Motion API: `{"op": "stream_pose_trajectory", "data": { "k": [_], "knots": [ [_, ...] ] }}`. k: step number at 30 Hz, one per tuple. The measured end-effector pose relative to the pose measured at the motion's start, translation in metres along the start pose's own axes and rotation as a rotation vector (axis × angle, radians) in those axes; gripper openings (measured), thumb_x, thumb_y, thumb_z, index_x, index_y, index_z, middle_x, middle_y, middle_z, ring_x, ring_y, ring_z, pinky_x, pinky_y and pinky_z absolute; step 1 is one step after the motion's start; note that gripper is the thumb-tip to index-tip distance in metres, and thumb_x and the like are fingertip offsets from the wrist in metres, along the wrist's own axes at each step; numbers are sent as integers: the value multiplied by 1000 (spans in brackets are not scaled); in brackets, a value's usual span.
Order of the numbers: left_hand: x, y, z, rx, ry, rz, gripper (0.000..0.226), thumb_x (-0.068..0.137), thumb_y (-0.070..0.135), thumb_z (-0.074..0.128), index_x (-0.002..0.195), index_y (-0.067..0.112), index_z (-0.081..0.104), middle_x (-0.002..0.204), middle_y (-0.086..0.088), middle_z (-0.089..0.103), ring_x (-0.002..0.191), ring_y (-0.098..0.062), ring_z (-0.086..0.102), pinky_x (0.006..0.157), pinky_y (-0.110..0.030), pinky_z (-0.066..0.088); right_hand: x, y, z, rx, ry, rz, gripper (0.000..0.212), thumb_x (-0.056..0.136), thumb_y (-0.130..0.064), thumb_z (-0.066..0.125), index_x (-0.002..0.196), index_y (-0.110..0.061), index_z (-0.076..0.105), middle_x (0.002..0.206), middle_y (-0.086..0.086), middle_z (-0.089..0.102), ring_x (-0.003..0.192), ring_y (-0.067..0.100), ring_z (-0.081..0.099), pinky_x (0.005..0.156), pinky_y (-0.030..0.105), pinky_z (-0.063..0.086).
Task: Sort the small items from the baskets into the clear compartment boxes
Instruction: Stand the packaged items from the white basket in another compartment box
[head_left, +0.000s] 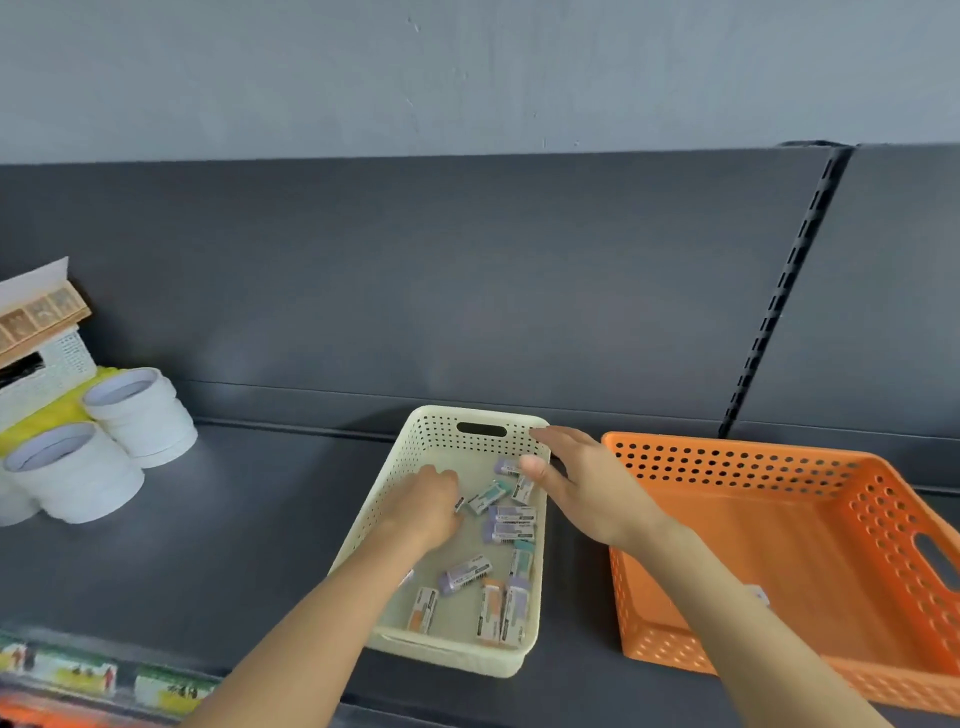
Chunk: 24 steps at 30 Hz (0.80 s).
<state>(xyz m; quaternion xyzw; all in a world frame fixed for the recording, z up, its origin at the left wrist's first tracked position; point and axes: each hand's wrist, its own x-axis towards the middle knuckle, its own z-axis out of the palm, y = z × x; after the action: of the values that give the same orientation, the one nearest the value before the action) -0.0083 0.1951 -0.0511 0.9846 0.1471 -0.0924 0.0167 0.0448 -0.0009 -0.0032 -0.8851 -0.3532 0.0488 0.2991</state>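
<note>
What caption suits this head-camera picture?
Left hand among erasers in a cream basket; right hand open at its rim.

Up top, pale blue-grey wall (311, 78), matte, flecked with a few small scuffs. Below that, dark grey back panel (415, 270) of a shelving unit, running wide across the view. Over on the right, black slotted upright (779, 291), leaning in the wide lens, splitting off a second dark panel (904, 286). Down low, raised lip (291, 421) along the foot of the panel, then dark grey shelf deck (208, 545), smooth, slightly glossy. Soft, even light throughout; faint pale sheen on the deck at far left, beside stacked white rolls (140, 410). At bottom left, blurred strip of colourful labels (104, 675) along the front edge.
</note>
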Motion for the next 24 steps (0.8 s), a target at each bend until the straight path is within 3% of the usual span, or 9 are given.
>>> {"op": "stream_pose_trajectory", "data": {
  "k": [5, 9, 11, 14, 16, 24],
  "knots": [
    [-1, 1, 0, -8, -90, 23, 35, 85, 15, 55, 118, 10, 44, 113, -10, 43, 103, -29, 49, 82, -37, 48, 2, -5, 8, 9, 32, 31, 66, 93, -55, 37, 144, -14, 39, 148, 2, 41, 136, 15, 36, 104, 22, 29],
    [-4, 0, 0, -51, -149, 41, 43, 83, 16, 57, 122, 11, 40, 117, -10, 41, 111, -30, 45, 86, -37, 47, 5, -10, 9, 17, 67, 42, 60, 94, -53, 41, 142, -16, 42, 145, 0, 45, 133, 15, 40, 102, 22, 33],
    [-5, -3, -3, -84, -205, 45, 44, 80, 19, 62, 118, 11, 42, 116, -9, 42, 108, -28, 48, 80, -34, 47, 7, -12, 8, 17, 76, 44, 57, 95, -50, 44, 141, -16, 44, 143, 0, 47, 131, 15, 43, 100, 22, 35],
    [-7, -8, -6, -218, -285, 49, 38, 73, 16, 68, 106, 12, 51, 106, -6, 52, 85, -18, 56, 61, -26, 44, 11, -14, 9, 14, 83, 44, 52, 95, -45, 48, 139, -17, 47, 141, 0, 49, 127, 15, 47, 98, 23, 41],
    [-9, -13, -6, -299, -307, 49, 34, 74, 13, 67, 105, 12, 54, 103, -4, 56, 79, -14, 54, 57, -23, 42, 13, -16, 10, 0, 81, 40, 49, 95, -41, 51, 138, -18, 49, 140, 0, 50, 125, 15, 48, 99, 26, 44],
    [-12, -29, -13, -449, -145, 122, 31, 79, 1, 64, 107, 14, 64, 101, 4, 56, 92, -14, 56, 65, -20, 45, 16, -20, 14, -22, 68, 22, 40, 96, -31, 53, 133, -17, 54, 137, 1, 53, 121, 16, 53, 97, 28, 48]
  ]
}}
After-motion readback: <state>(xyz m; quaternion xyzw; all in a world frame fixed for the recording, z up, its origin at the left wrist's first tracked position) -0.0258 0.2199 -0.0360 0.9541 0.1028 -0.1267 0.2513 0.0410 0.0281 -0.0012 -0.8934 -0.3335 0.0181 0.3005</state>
